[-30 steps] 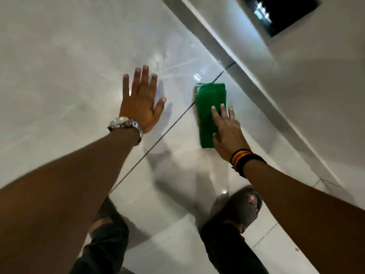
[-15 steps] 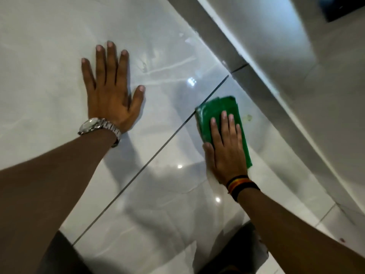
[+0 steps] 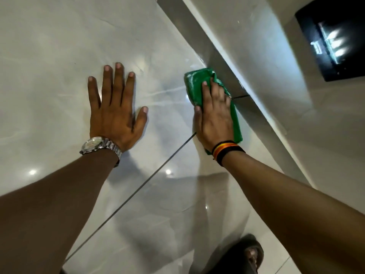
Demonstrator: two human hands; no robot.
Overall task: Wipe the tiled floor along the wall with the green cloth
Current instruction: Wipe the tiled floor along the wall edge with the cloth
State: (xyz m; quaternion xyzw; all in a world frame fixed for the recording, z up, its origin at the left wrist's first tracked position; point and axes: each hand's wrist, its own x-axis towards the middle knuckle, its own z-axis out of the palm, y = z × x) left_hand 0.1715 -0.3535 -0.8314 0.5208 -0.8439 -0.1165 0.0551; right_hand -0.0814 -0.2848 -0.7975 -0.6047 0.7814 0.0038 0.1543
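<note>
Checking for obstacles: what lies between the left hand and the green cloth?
Head view: bare tile between left hand and green cloth; a grout line crosses lower down.

view: head-worn | faces: forward and down | range: close above floor (image 3: 49, 56), wall (image 3: 335, 135) right

Left hand (image 3: 116, 115) flat on the floor (image 3: 59, 56), right hand (image 3: 214, 119) beside it pressing on the cloth (image 3: 195, 84), cloth against the skirting (image 3: 225, 62) at the floor's right edge, wall (image 3: 256, 46) behind, grout line (image 3: 150, 178) running under the right hand.
</note>
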